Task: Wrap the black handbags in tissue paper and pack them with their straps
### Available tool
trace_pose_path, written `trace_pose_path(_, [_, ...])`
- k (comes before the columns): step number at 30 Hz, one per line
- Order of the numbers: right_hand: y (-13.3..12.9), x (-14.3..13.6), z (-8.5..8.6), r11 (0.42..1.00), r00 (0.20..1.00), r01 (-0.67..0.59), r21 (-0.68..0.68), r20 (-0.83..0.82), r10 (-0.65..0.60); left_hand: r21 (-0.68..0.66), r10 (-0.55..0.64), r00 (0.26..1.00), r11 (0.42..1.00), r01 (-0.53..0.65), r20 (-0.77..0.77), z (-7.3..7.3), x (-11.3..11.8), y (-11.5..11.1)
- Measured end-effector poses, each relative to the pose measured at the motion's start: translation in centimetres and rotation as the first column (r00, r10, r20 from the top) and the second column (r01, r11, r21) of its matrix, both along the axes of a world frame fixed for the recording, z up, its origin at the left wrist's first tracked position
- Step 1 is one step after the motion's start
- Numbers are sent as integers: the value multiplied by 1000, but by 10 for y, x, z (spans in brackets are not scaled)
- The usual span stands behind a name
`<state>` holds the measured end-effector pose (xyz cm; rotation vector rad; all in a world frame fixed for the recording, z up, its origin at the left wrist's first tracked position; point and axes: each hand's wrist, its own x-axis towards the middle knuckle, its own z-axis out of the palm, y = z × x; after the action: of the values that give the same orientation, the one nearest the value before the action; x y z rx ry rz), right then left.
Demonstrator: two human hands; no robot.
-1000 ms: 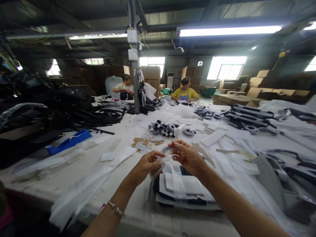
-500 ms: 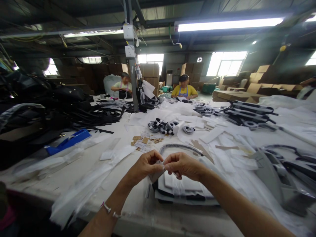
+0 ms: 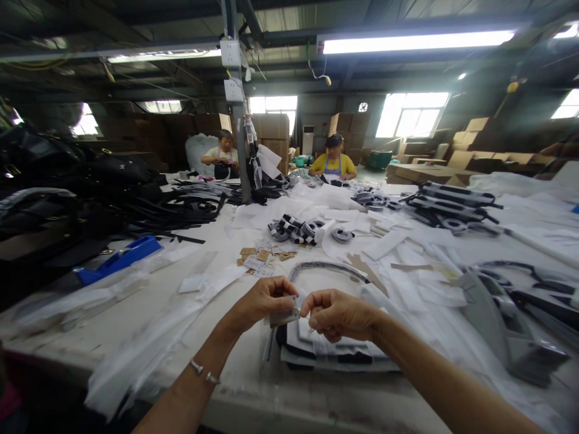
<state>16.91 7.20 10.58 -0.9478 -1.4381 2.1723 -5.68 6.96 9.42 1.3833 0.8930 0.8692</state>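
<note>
My left hand (image 3: 262,301) pinches a small grey-and-brown hang tag (image 3: 283,317) between thumb and fingers. Close beside it, my right hand (image 3: 340,314) is closed on what looks like a thin white string (image 3: 310,323) at the tag's edge; the string shows only in part. Both hands are above the near side of a dark-edged bag (image 3: 337,363), which lies flat with white wrapping over it. Its wrapped, curved handle (image 3: 329,264) points away from me. Beyond the handle lie several loose brown and white tags (image 3: 262,259).
A blue tape dispenser (image 3: 120,262) stands at left, a grey one (image 3: 511,328) at right. Black bags (image 3: 81,187) pile up on the far left. Rolled straps (image 3: 294,229) and white sheets lie across the table. A metal post (image 3: 241,144) rises mid-table; two people sit beyond.
My hands have moved slightly apart, and more of the tag now shows below my left fingers. My right hand has turned and dropped a little. The view has shifted slightly.
</note>
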Motion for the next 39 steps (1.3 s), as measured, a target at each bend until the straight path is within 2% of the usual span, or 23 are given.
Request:
trace_pose_path(3, [-3,0,-2,997,998,52,57,-30,-50,7,5,1000,1000,-5,-20,1,0,1])
trace_pose_path(9, [-3,-2,-7,988,992,113,109,46,-119,23,18,999,1000,-17,-26,2,5,2])
trace_pose_path(13, [-1,-5,-11,954,969,198,226,102,-225,12,-4,1000,1000,4,-27,-1,6,3])
trace_pose_path(17, [-1,-6,-12,926,939,203,317,204,-276,3,-1,999,1000,1,-40,-3,4,3])
trace_pose_path(19, [0,-7,-12,915,932,223,336,201,-301,15,-24,999,1000,25,-40,-4,4,3])
trace_pose_path(24, [0,-9,-13,941,960,265,210,34,-278,23,-92,995,995,93,-47,-5,7,1])
trace_pose_path(28, [-3,-7,-17,981,977,195,18,-92,-193,42,-92,994,995,94,-59,-3,10,3])
trace_pose_path(32, [-6,-3,-25,986,978,98,-135,-170,-121,40,-112,992,993,115,-58,-1,12,4])
trace_pose_path(35, [-11,-2,-30,983,978,-23,-184,-209,-16,49,-123,989,991,127,-79,-3,13,6])
trace_pose_path(37, [-15,1,-29,980,974,-106,-167,-218,68,53,-111,988,992,117,-107,-8,11,8])
trace_pose_path(39, [-20,6,-23,988,981,-106,-115,-172,85,42,-87,988,995,93,-130,-16,6,10])
